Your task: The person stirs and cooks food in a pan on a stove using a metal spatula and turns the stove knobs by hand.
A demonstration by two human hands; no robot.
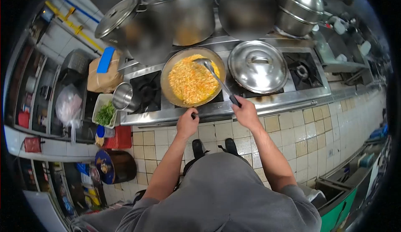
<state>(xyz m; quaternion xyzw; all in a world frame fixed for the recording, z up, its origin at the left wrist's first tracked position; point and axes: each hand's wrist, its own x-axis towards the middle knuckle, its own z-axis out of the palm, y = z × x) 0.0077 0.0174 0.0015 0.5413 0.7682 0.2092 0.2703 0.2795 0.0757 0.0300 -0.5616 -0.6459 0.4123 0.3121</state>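
Note:
A wide frying pan [166,91] sits on the stove in front of me, full of small pale-yellow and orange pieces of food [188,81] in yellow liquid at the edges. My left hand [187,124] is closed around the pan's short dark handle [194,115] at the near rim. My right hand [246,113] grips the black handle of a metal ladle [217,78]. The ladle's bowl rests in the food toward the far right side of the pan. To the right of the pan, a round metal lid [259,74] covers another vessel.
Large metal pots [179,15] line the back of the stove. Bare burners [301,70] flank the cookware. At left stand a metal jug [126,98], a white basket [97,106] of green herbs and a brown paper bag [103,74]. A wooden barrel-like stool [121,167] stands on the tiled floor.

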